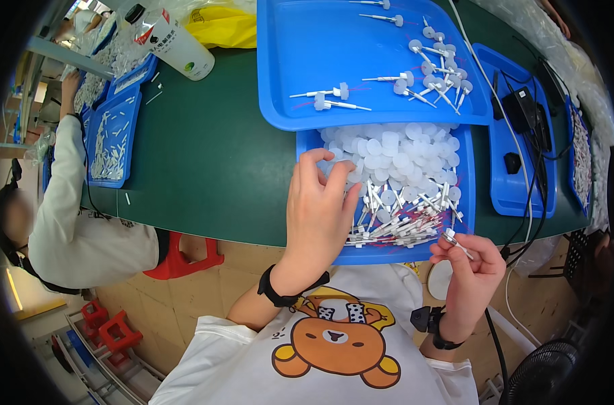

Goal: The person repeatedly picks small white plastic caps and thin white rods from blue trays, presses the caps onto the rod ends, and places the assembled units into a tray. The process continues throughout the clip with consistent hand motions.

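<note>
My left hand (319, 212) reaches over the near blue tray (386, 254), its fingers curved and apart above the left edge of a heap of translucent white plastic discs (391, 150). I see nothing held in it. In front of the discs, in the same tray, lies a pile of thin white stick parts (405, 226) with red wires. At the tray's near right corner my right hand (474, 266) pinches a small white stick part (457, 243) between thumb and fingers. Black bands circle both wrists.
A large blue tray (320, 54) beyond overlaps the near one and holds several stick parts with discs attached (445, 67). On the right, a blue tray (506, 196) holds a black adapter (521, 108) and cables. A bottle (175, 47) stands back left; a co-worker (84, 223) sits at left.
</note>
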Motion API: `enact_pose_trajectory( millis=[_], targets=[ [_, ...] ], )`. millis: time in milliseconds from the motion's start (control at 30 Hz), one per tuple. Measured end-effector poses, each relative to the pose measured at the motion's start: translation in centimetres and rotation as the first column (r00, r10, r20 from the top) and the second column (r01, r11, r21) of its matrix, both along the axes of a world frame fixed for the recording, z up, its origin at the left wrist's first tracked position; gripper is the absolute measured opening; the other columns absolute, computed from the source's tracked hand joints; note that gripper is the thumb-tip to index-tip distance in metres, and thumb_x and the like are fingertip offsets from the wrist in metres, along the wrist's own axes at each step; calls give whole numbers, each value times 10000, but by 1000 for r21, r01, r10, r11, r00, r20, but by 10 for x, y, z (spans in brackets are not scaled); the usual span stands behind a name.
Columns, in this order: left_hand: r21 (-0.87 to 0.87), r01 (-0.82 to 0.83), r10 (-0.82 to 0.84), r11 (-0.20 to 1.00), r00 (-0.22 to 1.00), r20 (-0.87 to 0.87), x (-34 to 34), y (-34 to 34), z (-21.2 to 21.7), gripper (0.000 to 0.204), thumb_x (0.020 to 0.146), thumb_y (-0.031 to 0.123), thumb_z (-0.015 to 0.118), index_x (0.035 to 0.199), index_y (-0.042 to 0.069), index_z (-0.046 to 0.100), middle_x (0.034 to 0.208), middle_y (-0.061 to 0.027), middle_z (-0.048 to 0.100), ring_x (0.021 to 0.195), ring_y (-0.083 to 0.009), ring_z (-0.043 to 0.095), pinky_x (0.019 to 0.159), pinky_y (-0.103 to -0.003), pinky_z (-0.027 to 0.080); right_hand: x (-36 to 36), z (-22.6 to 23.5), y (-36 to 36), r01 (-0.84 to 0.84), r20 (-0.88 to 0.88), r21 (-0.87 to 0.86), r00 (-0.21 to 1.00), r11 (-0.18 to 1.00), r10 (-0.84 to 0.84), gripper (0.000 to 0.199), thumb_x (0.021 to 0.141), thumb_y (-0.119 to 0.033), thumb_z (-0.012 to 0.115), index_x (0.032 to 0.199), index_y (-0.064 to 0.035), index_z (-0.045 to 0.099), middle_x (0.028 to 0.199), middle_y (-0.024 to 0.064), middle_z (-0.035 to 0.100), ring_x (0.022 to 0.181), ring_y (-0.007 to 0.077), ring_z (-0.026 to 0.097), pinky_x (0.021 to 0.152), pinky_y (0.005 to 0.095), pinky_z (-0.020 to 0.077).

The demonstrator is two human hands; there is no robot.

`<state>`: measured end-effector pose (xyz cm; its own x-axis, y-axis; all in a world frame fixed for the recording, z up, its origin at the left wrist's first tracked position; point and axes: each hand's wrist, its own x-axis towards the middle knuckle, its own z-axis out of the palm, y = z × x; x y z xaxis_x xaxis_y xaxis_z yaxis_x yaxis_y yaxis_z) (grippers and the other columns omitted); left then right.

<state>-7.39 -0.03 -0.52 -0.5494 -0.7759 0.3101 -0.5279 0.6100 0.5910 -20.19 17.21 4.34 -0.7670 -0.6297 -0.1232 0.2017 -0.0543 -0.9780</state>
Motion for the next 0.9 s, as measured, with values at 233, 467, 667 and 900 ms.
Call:
enact_pose_trajectory(
  millis=[233, 467, 667, 900],
  targets=[
    [-22, 43, -42, 999, 999, 21, 4, -3, 2, 267, 766, 15, 786, 1007, 30, 673, 1129, -100, 556, 883, -269, 564, 717, -387, 481, 4, 1, -6, 70, -307, 77, 951, 995, -43, 123, 863, 80, 715, 984, 55, 712, 881, 172, 742, 723, 180, 709, 568, 230, 498],
    [155, 79, -53, 985, 984, -168, 21, -3, 7, 209, 794, -9, 791, 902, 17, 614, 1106, -90, 625, 877, -230, 625, 723, -326, 520, 3, 0, -11, 30, -593, 200, 800, 979, 96, 129, 815, 82, 754, 932, 33, 726, 784, 112, 745, 673, 150, 683, 578, 223, 464],
    [560, 323, -6, 763, 870, -493, 42, -2, 23, 196, 870, -22, 752, 988, 11, 599, 1184, -127, 665, 918, -150, 671, 776, -292, 551, -2, 3, -18, -181, -772, 190, 579, 965, 260, 204, 760, 49, 818, 929, 32, 705, 796, 133, 737, 658, 241, 701, 583, 286, 522],
    [680, 689, 293, 250, 615, -732, 48, 0, 31, 423, 813, 138, 862, 1113, 15, 591, 1092, -142, 644, 878, -189, 683, 721, -298, 589, -1, 17, -29, -313, -826, 144, 485, 939, 288, 271, 729, 31, 849, 953, 29, 697, 793, 128, 725, 668, 264, 709, 568, 311, 545]
  ],
)
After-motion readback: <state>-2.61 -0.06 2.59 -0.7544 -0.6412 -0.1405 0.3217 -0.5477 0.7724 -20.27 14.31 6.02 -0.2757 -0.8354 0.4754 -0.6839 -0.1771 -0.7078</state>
